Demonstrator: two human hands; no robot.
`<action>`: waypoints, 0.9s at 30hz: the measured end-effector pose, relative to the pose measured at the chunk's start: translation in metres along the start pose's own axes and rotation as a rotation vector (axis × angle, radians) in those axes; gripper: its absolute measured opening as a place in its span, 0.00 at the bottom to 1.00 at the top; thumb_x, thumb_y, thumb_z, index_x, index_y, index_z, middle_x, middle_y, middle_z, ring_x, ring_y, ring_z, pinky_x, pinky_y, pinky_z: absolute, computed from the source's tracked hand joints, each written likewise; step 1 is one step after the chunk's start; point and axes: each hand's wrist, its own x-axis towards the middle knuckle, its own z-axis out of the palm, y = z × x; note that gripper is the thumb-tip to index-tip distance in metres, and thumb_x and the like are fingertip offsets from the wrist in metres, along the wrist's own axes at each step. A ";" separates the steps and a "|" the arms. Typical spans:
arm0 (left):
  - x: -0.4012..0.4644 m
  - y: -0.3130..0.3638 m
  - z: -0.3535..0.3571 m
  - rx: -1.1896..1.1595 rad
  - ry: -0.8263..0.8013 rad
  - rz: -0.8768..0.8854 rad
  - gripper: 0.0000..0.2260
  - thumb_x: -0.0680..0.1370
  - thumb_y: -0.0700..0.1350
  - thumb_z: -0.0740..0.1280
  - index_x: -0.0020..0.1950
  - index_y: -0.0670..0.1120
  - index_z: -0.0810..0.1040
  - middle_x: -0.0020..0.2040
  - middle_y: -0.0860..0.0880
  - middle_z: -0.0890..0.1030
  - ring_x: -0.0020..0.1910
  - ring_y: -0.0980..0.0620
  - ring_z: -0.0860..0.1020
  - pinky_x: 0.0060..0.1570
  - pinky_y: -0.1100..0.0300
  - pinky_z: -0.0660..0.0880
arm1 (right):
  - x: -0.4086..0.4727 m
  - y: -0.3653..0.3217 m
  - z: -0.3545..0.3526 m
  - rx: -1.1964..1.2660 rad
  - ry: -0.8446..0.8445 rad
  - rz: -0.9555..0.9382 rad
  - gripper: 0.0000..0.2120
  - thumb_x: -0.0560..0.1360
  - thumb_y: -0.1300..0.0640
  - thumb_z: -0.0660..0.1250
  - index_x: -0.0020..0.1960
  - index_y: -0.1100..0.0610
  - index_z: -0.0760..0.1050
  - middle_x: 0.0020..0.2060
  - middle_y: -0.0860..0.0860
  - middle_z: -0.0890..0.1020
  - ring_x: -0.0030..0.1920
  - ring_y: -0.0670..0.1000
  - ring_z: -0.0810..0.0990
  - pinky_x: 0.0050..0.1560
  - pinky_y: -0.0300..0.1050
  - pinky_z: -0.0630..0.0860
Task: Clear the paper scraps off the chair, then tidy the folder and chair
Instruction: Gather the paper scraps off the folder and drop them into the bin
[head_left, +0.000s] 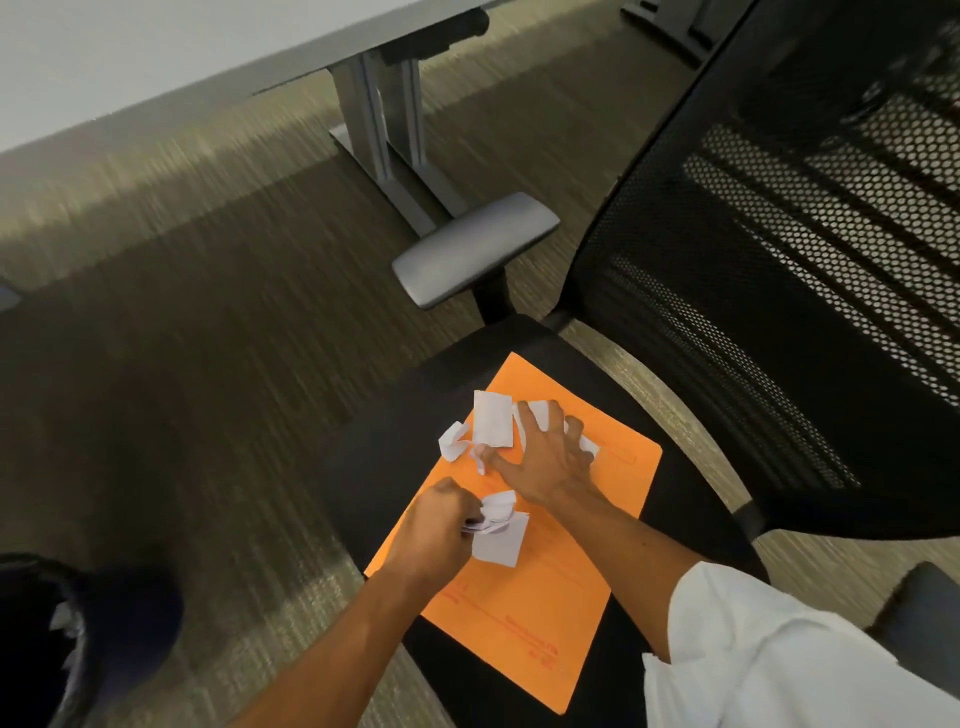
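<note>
The left hand (441, 530) curls tight around white paper scraps (491, 423) while the right hand (545, 457) spreads flat fingers over more (all on the orange folder (545, 597) on the black chair (374, 441)).

the folder (524, 613) under my hands is matt orange card, smooth and flat, with faint red print. the scraps (492, 419) on it are thin white paper, creased and crumpled, some folded into soft ridges. the chair seat (374, 441) looks like black woven cloth, dull with no shine. the backrest (779, 291) is black mesh, full of small holes that let light through, inside a matt black plastic frame. the armrest (475, 248) pad is grey, smooth, with a slight sheen. my sleeve (769, 649) is white cloth, lightly wrinkled. the carpet (208, 312) is rough, finely ribbed. the table leg (379, 124) is grey metal, smooth, with a satin finish.
</note>
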 end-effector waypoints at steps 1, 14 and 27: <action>-0.002 -0.001 0.000 -0.004 -0.002 -0.010 0.09 0.69 0.30 0.66 0.39 0.42 0.82 0.38 0.46 0.80 0.37 0.52 0.71 0.31 0.69 0.58 | 0.000 -0.005 0.000 -0.010 -0.012 -0.003 0.47 0.69 0.22 0.57 0.79 0.43 0.46 0.79 0.53 0.47 0.77 0.63 0.49 0.69 0.69 0.66; -0.018 -0.007 -0.007 -0.038 -0.052 -0.074 0.10 0.75 0.32 0.65 0.50 0.42 0.83 0.52 0.47 0.79 0.43 0.55 0.72 0.34 0.71 0.62 | -0.014 0.000 0.018 -0.055 0.178 -0.046 0.19 0.82 0.52 0.62 0.73 0.46 0.68 0.71 0.53 0.69 0.68 0.55 0.67 0.59 0.49 0.78; -0.037 -0.010 -0.010 -0.031 -0.020 -0.096 0.09 0.73 0.32 0.65 0.47 0.42 0.83 0.48 0.46 0.81 0.48 0.49 0.78 0.43 0.58 0.76 | -0.025 0.049 0.010 -0.103 0.149 -0.173 0.10 0.79 0.62 0.60 0.52 0.58 0.81 0.46 0.54 0.82 0.44 0.53 0.80 0.44 0.45 0.78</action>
